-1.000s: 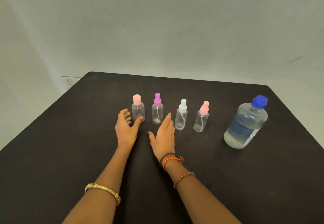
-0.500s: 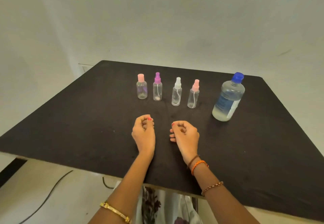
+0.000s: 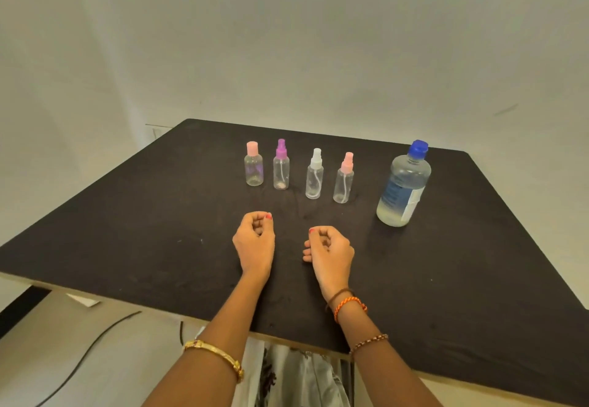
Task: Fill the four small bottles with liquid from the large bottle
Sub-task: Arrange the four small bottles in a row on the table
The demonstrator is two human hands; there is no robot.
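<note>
Both fists curled, empty, on table; nothing started.
Left hand (image 3: 255, 240), right hand (image 3: 330, 252) near four capped small bottles (image 3: 314, 173); large bottle (image 3: 403, 186) right. Narrow necks: spill risk.

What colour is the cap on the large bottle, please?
Blue; the cap on the large bottle shows clearly in the head view.

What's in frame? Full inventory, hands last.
small bottles: 4, clear, in a row mid-table; caps from the left: pink flip cap, purple sprayer, white sprayer, pink sprayer
large bottle: 1, clear with blue cap, partly filled, right of the row
table: 1, black top
cable: 1, black, on the floor at lower left
left hand: fingers curled, holding nothing, resting on the table
right hand: same, wrist bands
</note>
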